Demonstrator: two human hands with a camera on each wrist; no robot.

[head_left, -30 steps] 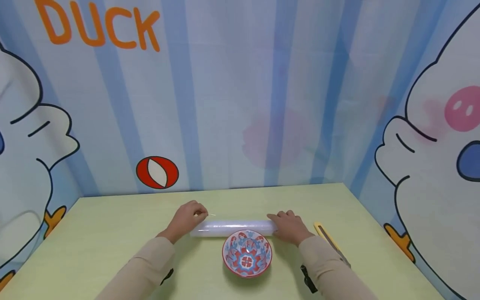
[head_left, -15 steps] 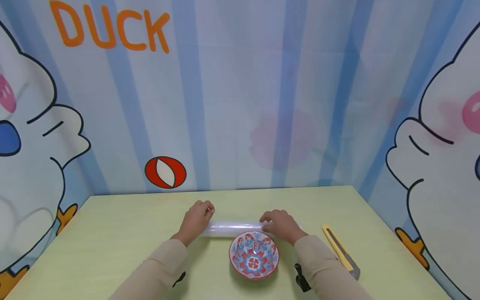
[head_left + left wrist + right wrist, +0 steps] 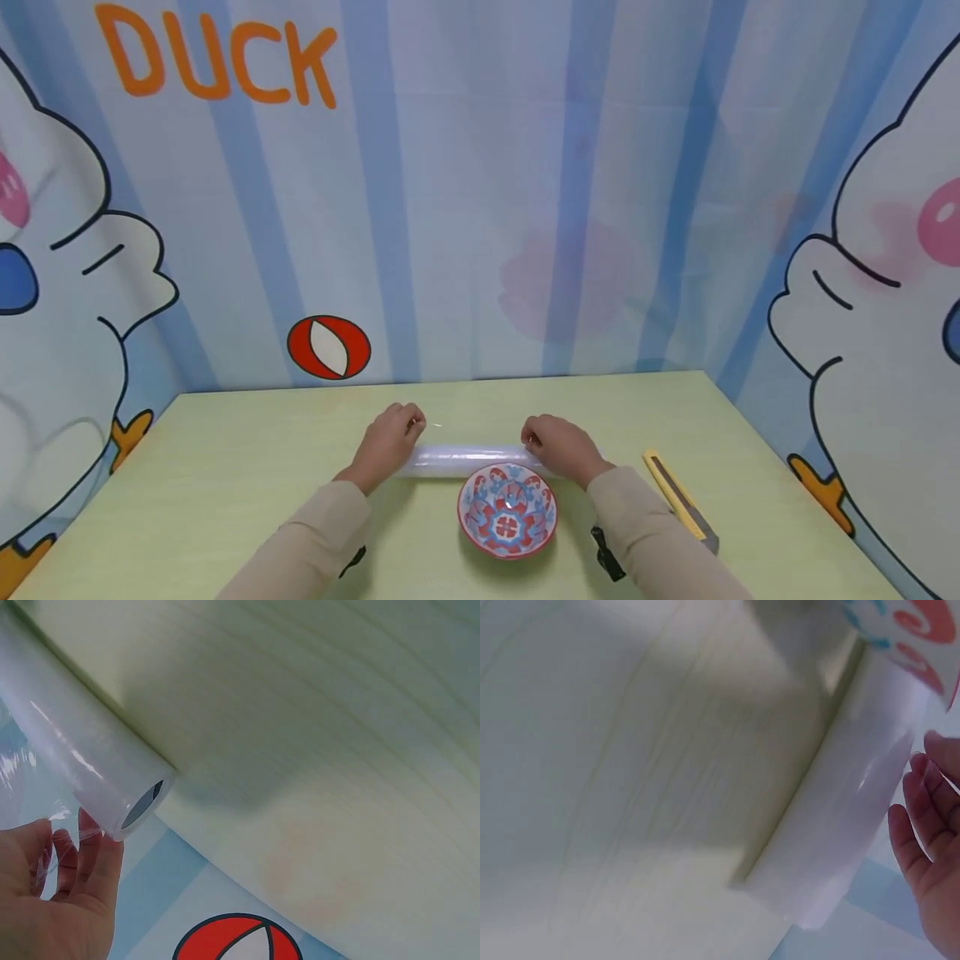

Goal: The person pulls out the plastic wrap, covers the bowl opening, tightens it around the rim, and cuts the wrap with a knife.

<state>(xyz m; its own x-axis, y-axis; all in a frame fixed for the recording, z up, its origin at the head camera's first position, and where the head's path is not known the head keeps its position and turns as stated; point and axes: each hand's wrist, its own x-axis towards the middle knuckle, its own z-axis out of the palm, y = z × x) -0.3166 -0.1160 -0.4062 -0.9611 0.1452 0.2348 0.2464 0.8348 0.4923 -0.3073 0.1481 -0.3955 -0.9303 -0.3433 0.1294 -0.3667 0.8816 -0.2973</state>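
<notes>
Patterned bowl (image 3: 507, 511) near on the bench (image 3: 247, 458), box cutter (image 3: 678, 498) to its right, wrap roll (image 3: 465, 456) just beyond, my left hand (image 3: 386, 444) pinching clear film (image 3: 16, 766), my right hand (image 3: 564, 448) by the roll's right end, its grip I cannot tell, striped curtain (image 3: 465, 192) far.

2 sleeved arms (image 3: 303, 542) reach forward, left grip (image 3: 386, 444) and right grip (image 3: 564, 448) pinching.

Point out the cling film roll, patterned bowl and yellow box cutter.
Cling film roll (image 3: 463, 457), head view: wrapped side.
Patterned bowl (image 3: 507, 512), head view: inner surface.
Yellow box cutter (image 3: 678, 497), head view: middle of its body.
</notes>
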